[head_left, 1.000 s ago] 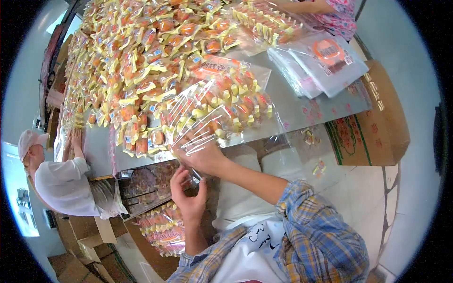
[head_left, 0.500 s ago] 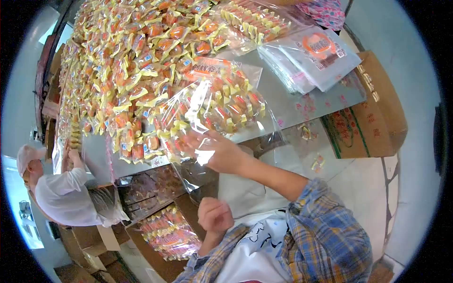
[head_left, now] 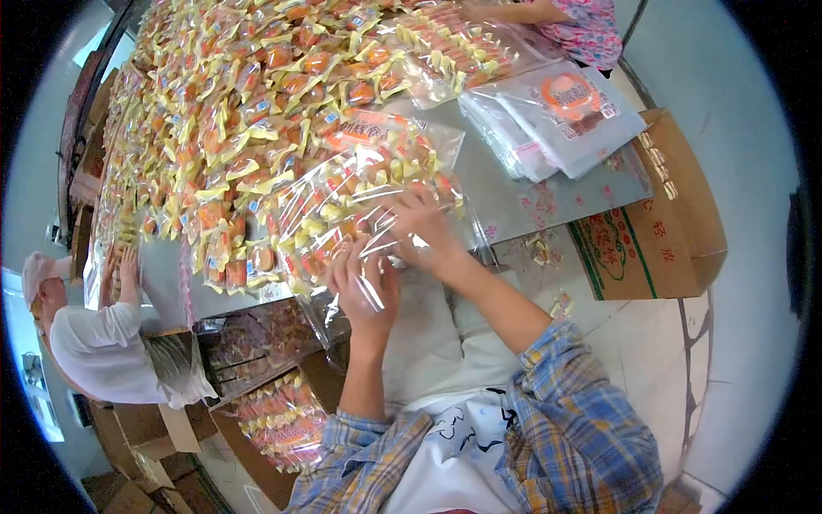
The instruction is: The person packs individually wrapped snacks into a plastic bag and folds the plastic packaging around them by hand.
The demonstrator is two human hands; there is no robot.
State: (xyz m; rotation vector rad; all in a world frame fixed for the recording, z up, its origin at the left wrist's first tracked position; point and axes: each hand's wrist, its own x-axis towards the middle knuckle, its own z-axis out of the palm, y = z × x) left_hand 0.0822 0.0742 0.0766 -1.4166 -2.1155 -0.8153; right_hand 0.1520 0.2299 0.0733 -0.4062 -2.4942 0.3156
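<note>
A clear plastic bag point(head_left: 364, 184) filled with rows of small wrapped cakes lies at the near edge of the table, orange print on its far end. My left hand point(head_left: 364, 287) is at the bag's near edge, fingers bent around loose film, with glare from the plastic across it. Just to its right, my right hand point(head_left: 419, 231) grips the film on top of the bag, fingers curled over the cakes. The exact fingertip contact is partly hidden by reflections.
Loose wrapped cakes point(head_left: 214, 128) are heaped over the table. Printed flat bags point(head_left: 556, 120) are stacked at right, above a cardboard box point(head_left: 655, 231). An open box point(head_left: 321, 385) of packed bags stands below. One co-worker point(head_left: 107, 343) is at left; another person's arm point(head_left: 531, 12) reaches in at the top.
My left hand has risen from near my chest to the bag's near edge. My right hand has moved slightly up and right along the bag. The left co-worker's hand has shifted upward.
</note>
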